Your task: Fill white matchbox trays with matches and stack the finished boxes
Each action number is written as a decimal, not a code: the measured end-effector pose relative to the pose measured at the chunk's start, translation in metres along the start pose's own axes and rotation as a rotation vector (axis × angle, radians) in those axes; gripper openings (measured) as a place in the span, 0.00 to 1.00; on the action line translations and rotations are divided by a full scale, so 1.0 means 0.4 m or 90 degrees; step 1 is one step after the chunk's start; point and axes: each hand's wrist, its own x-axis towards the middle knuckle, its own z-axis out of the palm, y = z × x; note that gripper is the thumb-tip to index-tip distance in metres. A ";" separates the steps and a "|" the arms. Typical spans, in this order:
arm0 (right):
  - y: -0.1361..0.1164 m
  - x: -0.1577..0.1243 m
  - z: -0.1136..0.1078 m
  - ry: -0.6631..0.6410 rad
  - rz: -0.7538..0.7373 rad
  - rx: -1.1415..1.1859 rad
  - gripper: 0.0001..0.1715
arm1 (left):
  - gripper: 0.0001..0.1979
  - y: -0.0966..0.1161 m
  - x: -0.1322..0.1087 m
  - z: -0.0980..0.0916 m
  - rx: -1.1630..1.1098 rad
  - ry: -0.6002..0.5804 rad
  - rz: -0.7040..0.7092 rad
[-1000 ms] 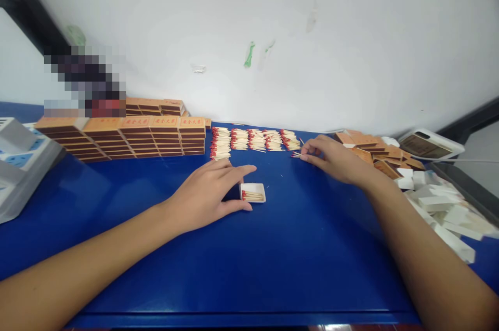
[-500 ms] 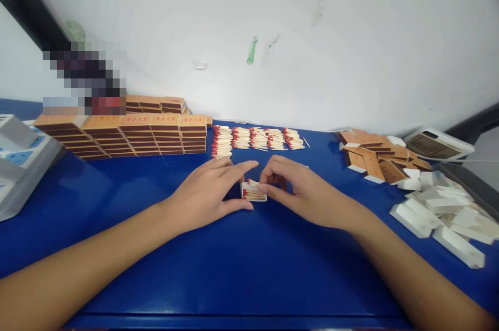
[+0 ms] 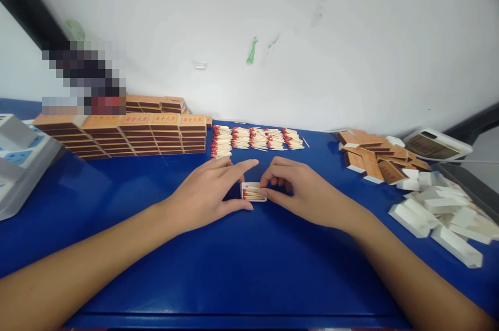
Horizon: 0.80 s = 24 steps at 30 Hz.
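Note:
A small white matchbox tray lies on the blue table, partly filled with red-headed matches. Around its left end sits my left hand, thumb at the near side and fingers at the far corner, index finger stretched out above. My right hand is closed in a pinch over the tray's right end, thumb and index finger on a match along the far side. The right hand's fingertips hide that end of the tray. Behind the hands, several match piles form a row.
Stacked closed matchboxes stand at the left, beside a grey-white plastic rack. On the right lie loose matchbox sleeves, a heap of white trays and a phone. A white wall closes off the back.
The match in my right fingers has gone from tilted above the tray to lying lower, along its far side. My right hand sank slightly; my left hand stayed in place.

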 end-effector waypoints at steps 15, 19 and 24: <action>0.217 -0.024 -0.139 0.042 0.161 -0.163 0.21 | 0.39 0.003 -0.003 -0.008 0.000 -0.020 -0.015; 0.120 -0.014 -0.096 0.048 0.111 -0.094 0.20 | 0.39 0.004 0.000 -0.004 -0.003 -0.016 -0.013; -0.012 -0.007 -0.006 -0.003 -0.001 -0.025 0.12 | 0.40 0.002 -0.002 -0.001 0.002 -0.017 -0.010</action>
